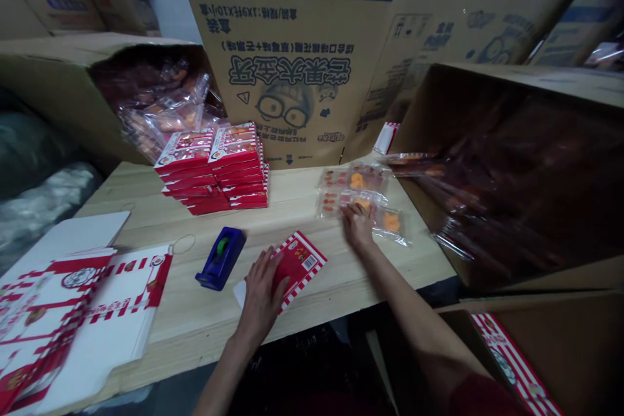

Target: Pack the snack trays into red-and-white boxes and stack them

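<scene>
My left hand (260, 292) lies flat, fingers spread, on a red and white striped box (297, 263) near the front edge of the wooden table (302, 201). My right hand (358, 226) reaches farther out and rests on clear plastic packets of orange snacks (363, 198), fingers down on the nearest packet; whether they grip it I cannot make out. A blue tape dispenser (221, 257) sits just left of my left hand.
Two stacks of filled red boxes (214, 169) stand at the back. Flat unfolded box blanks (63, 312) lie at the left. An open carton of snack packets (156, 104) sits back left, another open carton (511, 175) at right. Big cardboard boxes (302, 45) wall off the back.
</scene>
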Motion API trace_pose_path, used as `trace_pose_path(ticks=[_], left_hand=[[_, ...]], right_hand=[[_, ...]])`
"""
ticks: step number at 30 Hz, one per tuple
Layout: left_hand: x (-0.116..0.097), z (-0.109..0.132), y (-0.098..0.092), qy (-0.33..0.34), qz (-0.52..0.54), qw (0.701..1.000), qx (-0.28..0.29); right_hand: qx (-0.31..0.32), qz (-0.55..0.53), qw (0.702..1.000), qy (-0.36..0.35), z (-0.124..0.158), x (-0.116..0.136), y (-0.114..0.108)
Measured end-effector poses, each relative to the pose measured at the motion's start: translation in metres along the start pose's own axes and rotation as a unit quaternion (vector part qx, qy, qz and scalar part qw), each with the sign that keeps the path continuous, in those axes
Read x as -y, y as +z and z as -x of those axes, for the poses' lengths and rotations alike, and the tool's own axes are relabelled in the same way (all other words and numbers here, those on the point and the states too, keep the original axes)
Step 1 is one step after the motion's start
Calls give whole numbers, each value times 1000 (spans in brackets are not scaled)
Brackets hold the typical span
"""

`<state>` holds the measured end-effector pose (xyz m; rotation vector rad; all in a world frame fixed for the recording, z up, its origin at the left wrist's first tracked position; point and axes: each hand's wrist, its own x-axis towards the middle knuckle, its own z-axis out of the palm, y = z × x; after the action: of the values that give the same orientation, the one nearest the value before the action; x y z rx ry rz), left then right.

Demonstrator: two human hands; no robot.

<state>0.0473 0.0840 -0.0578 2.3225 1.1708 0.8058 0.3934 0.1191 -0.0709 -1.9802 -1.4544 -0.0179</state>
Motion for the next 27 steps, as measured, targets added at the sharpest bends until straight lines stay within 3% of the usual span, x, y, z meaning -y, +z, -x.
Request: trace_pose_path(ticks=[5,10,12,15,16,18,20,21,22,24,27], left_hand=[[-8,4,-16,0,29,999,-13],[-36,-4,-38,-12,45,995,-87],[-59,-11,-55,-15,46,990,-134],[-87,-20,-84,-5,55,984,-167],[-91,-21,-93,-6,80,988,-131],[-87,-17,-106,-32,172,985,2],[-72,-3,-115,-105,269,952,107],[-61,8,-118,-153,301,934,114],[-50,21,-121,-203,321,921,85],[-28,51,-128,-295,353,888,-25],[-5,98,-140,-394,422,797,-180]], right_hand=[[-48,-10,998,-28,-24,0,-31],[-124,-46,989,-58,-20,31,-96],[-102,-68,987,-103,-6,63,-121],[69,-127,954,-262,26,123,-139],[120,-146,937,-296,37,141,-140],[160,-204,903,-342,55,169,-133],[175,-262,883,-348,65,182,-123],[182,-285,878,-338,65,183,-117],[194,-300,877,-322,63,182,-110],[232,-294,881,-289,53,175,-95],[353,-172,879,-270,40,164,-58]])
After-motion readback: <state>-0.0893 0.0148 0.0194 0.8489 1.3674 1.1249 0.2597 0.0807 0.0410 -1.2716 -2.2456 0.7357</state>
